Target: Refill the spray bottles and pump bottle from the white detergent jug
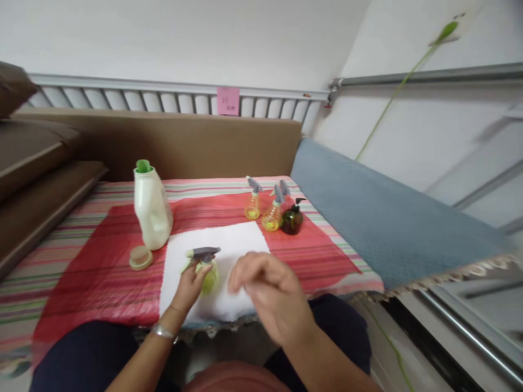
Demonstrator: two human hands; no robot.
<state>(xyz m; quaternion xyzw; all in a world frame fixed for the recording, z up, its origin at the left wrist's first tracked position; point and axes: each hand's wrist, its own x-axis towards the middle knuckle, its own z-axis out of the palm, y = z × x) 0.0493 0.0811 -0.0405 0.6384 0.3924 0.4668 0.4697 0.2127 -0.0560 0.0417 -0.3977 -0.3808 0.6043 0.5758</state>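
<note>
At the far left of the red sheet [110, 256] stands a white jug [152, 215], upright, with a green piece [143, 166] in its mouth. Just to its near side lies a round cap [141, 257], off the jug. To the right, a white cloth [241, 242] is spread at the near edge, and over it the left hand [191, 286] grips a spray bottle [210, 279] high up, about its neck, with the grey trigger head above the fingers. The bottle holds yellowish-green liquid; whether its base touches the cloth I cannot tell.

Right of it the right hand [272, 294] is raised over the cloth's near right part, apart from the bottle, fingers bent inward. Nothing shows in it (though it is blurred, so I cannot tell whether the fingertips meet).

Farther right and far, two spray bottles [252, 208] [271, 218] with yellow liquid stand near a dark pump bottle [291, 220], and another sprayer head [285, 187] shows behind them.

The step in hand seems to be handling the one spray bottle, with the left hand steadying it. A next move by the right hand would call for closing the gap leftward without tipping the bottle.
</note>
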